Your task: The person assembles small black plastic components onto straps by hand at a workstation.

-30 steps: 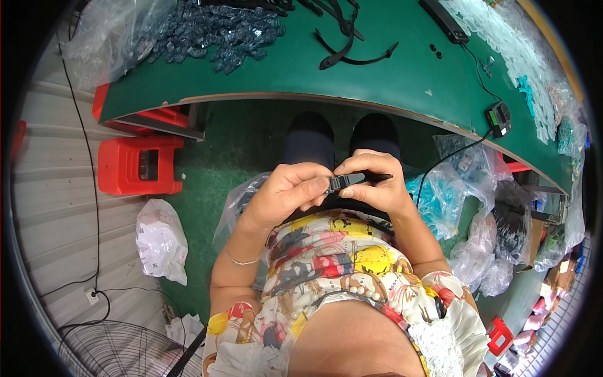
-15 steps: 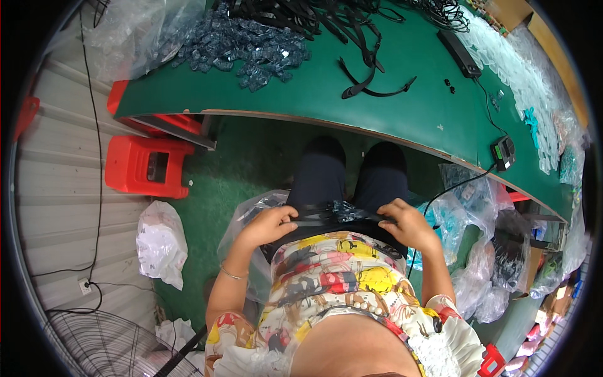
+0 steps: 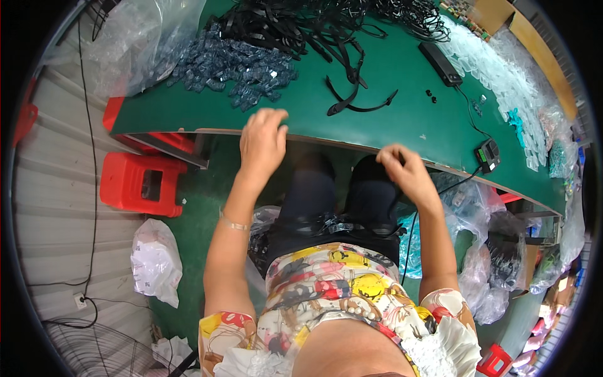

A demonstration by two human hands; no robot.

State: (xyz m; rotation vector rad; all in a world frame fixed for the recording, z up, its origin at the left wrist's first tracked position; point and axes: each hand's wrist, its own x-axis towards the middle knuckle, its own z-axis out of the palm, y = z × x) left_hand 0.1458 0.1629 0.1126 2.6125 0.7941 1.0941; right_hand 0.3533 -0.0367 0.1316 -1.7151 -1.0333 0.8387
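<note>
My left hand (image 3: 262, 143) is over the table's front edge, just short of a pile of translucent dark-blue plastic pieces (image 3: 235, 63). Its fingers are loosely bent, the thumb stands apart, and it holds nothing I can see. At the same edge, further right, my right hand (image 3: 407, 174) hangs with loosely curled fingers and nothing visible in them. Black straps (image 3: 339, 225) with small dark translucent pieces lie across my lap. Beyond my hands on the table is a loose black strap with buckle ends (image 3: 359, 105), in front of a heap of black straps (image 3: 276, 28).
The green table (image 3: 301, 119) curves across in front of me. On its right are a black power tool part (image 3: 440, 63), a corded black device (image 3: 487, 155) and many clear plastic pieces (image 3: 496, 75). A red stool (image 3: 141, 183) and white bag (image 3: 156, 264) stand left; plastic bags (image 3: 477, 270) lie right.
Both hands have let go of the black straps on my lap and moved forward to the table edge, the left one further. The straps stay on my thighs.
</note>
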